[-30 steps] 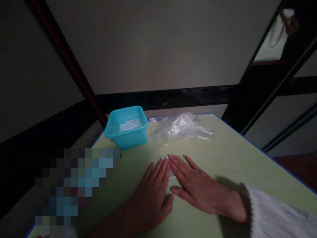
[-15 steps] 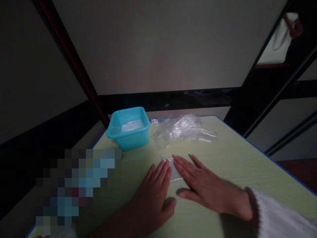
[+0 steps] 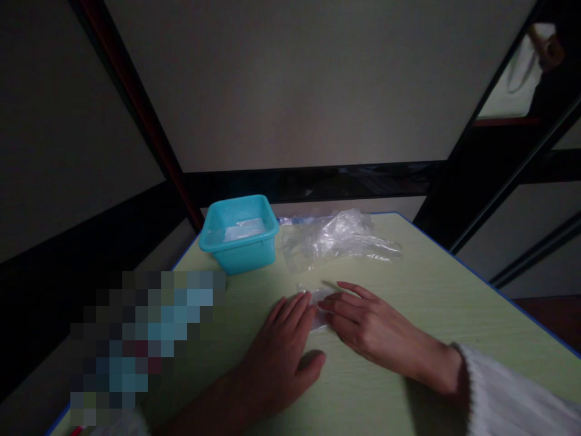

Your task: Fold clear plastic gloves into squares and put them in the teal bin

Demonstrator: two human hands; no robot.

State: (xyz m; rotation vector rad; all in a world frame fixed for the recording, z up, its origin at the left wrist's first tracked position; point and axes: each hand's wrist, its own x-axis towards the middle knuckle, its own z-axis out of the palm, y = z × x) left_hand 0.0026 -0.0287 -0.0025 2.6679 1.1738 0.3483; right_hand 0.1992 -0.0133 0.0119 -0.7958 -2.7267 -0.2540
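A small piece of clear plastic film lies flat on the pale green table, between my two hands. My left hand rests flat on the table with fingers stretched out, its fingertips on the film's left edge. My right hand, in a white knitted sleeve, has turned onto its side with the fingers curled, fingertips on the film's right part. Most of the film is hidden by the fingers.
A turquoise plastic tub with something pale inside stands at the far left of the table. To its right lies a crumpled clear plastic bag. A blurred patch covers the near left. Dark frame bars and a wall stand behind the table.
My right hand has lifted from lying flat and curled its fingers on the film. The left hand has stayed flat. The view has shifted slightly.
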